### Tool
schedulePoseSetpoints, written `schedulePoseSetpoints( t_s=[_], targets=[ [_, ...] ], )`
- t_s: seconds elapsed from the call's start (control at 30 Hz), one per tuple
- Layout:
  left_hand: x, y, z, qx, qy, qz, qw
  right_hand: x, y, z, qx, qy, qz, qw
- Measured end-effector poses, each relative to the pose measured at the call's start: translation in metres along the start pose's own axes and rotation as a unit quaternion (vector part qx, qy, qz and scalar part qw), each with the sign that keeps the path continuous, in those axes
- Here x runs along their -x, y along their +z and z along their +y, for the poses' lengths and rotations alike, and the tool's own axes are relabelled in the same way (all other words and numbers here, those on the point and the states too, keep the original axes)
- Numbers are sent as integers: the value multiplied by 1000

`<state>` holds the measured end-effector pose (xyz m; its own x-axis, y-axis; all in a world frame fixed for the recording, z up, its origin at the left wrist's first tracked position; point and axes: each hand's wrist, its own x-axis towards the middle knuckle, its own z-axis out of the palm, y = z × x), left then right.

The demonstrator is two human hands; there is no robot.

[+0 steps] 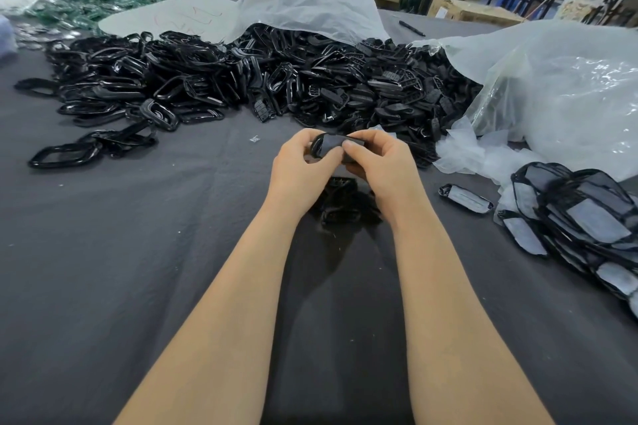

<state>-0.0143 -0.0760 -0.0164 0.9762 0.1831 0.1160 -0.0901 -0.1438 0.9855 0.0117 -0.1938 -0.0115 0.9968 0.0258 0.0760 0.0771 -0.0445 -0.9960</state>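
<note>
Both the left hand (299, 162) and right hand (376, 162) pinch one black frame (324, 145), fitting its grey pad; next needs firm pressing.

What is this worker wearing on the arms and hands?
The left hand and right hand are bare: no gloves, rings or watch show. The forearms are bare too, with no sleeve in view. The visible nails look short and unpainted.
</note>
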Motion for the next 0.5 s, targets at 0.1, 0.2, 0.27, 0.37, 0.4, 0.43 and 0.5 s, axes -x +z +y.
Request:
schedulePoseSetpoints(
  t_s=[0.1,0.2,0.27,0.37,0.4,0.43,0.5],
  targets=[
    [0,1,1,54,-16,-3,998,2,0,-1,38,-16,-15,999],
    [-2,0,0,76,-28,-2,997,3,1,-2,67,-27,-25,997],
    [-3,0,-2,72,-31,7,997,3,3,-2,84,-32,-25,996],
    [-4,1,-4,62,-30,18,997,3,4,-1,90,-26,-22,995],
    [-4,2,-5,58,-32,23,998,2,4,0,85,-20,-23,996],
    [-5,2,-5,56,-34,29,997,2,4,0,76,-11,-24,997],
    [-5,2,-6,55,-39,37,997,2,6,0,56,6,-25,998]
  ],
)
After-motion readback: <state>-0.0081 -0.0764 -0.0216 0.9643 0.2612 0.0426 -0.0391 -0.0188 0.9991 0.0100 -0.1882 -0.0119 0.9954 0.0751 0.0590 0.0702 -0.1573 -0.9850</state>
